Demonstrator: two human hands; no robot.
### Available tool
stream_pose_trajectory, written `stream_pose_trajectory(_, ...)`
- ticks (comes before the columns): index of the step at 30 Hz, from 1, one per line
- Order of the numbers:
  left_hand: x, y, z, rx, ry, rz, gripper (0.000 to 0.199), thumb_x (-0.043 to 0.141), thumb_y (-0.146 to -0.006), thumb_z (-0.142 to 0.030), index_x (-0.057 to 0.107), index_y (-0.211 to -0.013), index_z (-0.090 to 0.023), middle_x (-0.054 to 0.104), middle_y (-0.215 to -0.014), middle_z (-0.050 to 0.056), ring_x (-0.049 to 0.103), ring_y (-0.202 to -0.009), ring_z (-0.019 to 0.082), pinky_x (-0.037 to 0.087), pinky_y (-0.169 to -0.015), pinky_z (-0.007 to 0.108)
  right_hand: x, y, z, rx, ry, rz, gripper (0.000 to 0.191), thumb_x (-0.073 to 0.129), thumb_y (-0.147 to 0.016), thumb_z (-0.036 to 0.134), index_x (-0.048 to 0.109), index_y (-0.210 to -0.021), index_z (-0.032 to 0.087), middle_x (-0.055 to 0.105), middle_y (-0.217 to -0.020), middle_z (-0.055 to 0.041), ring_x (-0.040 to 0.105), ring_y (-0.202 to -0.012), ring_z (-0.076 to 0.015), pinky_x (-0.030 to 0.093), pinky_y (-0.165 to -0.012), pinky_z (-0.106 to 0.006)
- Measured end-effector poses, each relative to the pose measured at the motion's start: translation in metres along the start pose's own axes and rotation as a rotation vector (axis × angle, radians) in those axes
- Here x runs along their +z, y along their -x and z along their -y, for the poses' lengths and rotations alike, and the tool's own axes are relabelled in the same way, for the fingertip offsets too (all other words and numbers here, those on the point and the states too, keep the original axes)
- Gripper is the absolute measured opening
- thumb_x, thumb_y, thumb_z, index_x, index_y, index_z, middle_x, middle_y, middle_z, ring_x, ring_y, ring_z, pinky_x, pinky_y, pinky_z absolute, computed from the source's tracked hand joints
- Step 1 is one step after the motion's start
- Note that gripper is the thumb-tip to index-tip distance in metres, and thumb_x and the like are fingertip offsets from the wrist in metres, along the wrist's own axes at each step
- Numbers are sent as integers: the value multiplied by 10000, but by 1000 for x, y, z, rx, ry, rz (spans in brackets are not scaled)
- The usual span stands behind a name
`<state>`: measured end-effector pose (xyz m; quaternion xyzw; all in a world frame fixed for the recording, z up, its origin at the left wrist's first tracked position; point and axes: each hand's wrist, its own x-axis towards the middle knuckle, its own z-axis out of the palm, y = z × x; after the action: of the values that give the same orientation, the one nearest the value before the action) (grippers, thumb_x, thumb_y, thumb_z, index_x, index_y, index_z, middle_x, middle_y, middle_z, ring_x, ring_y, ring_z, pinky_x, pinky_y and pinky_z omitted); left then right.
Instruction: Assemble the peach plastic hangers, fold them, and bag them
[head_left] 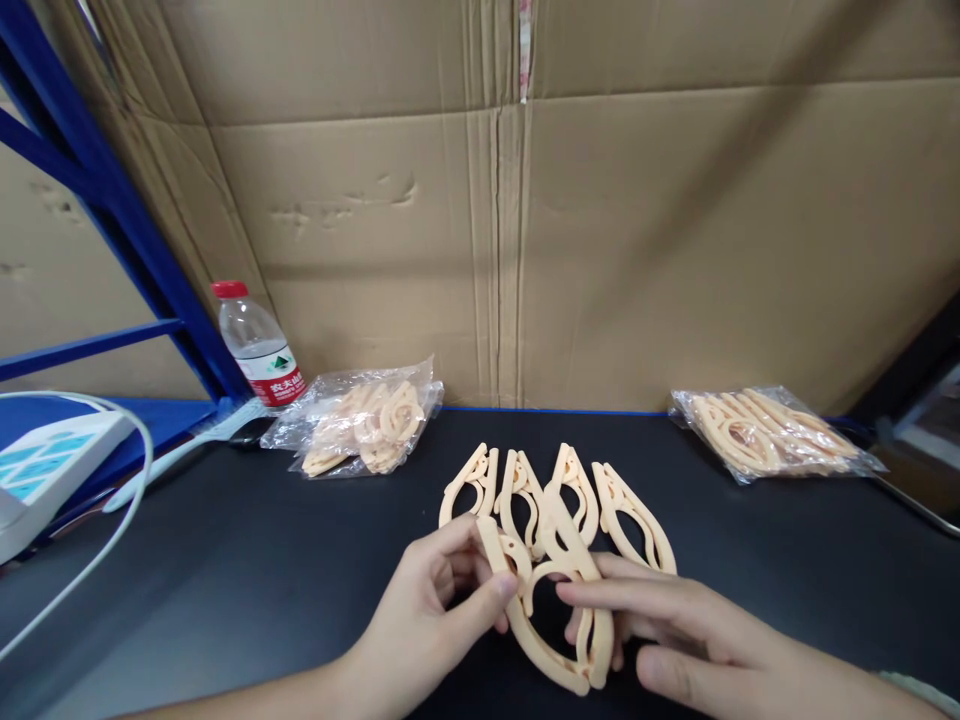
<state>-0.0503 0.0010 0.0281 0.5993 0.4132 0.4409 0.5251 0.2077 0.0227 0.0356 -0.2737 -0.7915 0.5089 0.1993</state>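
Observation:
A beige plastic folding hanger [534,638] is held up above the black table. My left hand [442,600] pinches its left arm between thumb and fingers. On the other side, the fingers of my right hand [675,625] are bent around the right arm, with the fingertips showing in the hanger's opening. The right thumb stands apart from the plastic. Just beyond lie several matching folded hangers in a row: one at the left [469,480], two in the middle, partly covered by the held one, and one at the right [637,520].
Clear bags of beige hangers lie at back left [367,425] and back right [772,432]. A red-capped water bottle [259,345] leans near the blue metal frame [142,250]. A white device [52,470] with a cable [142,470] sits left. Cardboard [375,220] walls the back.

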Motion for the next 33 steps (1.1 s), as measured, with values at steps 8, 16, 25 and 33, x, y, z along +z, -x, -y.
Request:
stream_pose_trajectory(8, 2, 2, 3, 28, -17, 22, 207, 622, -893, -346, 586, -813, -159, 579, -766, 10, 549, -684, 125, 487, -661, 253, 4, 0, -5, 20, -74, -27, 493, 623, -898, 362, 494, -1370, 424, 407, -1504, -50, 356, -1381, -292, 415, -1050, -462)
stream_pose_trajectory(16, 4, 8, -3, 100, -175, 72, 225, 612, -894, -357, 617, -820, -145, 617, -794, 45, 582, -758, 171, 489, -721, 293, 8, 2, -3, 133, -134, 34, 531, 602, -908, 447, 470, -1409, 333, 281, -1570, -62, 234, -1441, -264, 273, -1143, -439)
stream_pose_trajectory(25, 10, 2, 4, -48, 49, 92, 300, 642, -869, -419, 545, -993, -164, 620, -824, 28, 595, -690, 135, 512, -606, 243, 9, -1, 11, 20, -56, 91, 461, 621, -903, 409, 534, -1352, 354, 383, -1520, -48, 362, -1390, -253, 327, -1125, -391)
stream_pose_trajectory(33, 13, 0, 3, -93, 93, 167, 348, 693, -826, -447, 594, -855, -114, 650, -776, 64, 592, -618, 117, 489, -559, 224, 8, -7, 25, -33, -5, 76, 426, 638, -888, 392, 581, -1308, 349, 490, -1440, -52, 412, -1356, -276, 360, -1105, -423)
